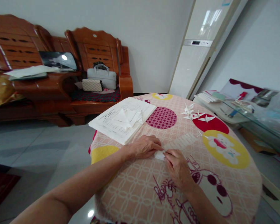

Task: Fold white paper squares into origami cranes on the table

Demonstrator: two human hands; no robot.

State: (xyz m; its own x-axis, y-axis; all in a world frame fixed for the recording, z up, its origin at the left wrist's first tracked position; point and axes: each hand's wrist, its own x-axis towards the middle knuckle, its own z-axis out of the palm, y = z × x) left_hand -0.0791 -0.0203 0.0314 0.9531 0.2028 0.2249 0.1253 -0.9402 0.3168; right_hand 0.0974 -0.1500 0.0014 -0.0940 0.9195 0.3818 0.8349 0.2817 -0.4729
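Observation:
A small piece of folded white paper (159, 155) lies on the round cloth-covered table (130, 180) between my two hands. My left hand (146, 147) is closed, its fingertips pressed on the paper's upper left edge. My right hand (177, 168) pinches the right end of the same paper, thumb and forefinger together. The exact folds are partly covered by the fingers. Toward the far right of the table stand several white origami cranes (206, 119). To the left of my hands is a stack of printed paper (107, 123), with folded white pieces (124, 119) on top.
Behind the table on the left are carved wooden chairs (93, 43), one holding a grey handbag (101, 76). A tall white air conditioner (189, 65) stands at the back. A cluttered glass table (254, 124) stands close by the round table's right side.

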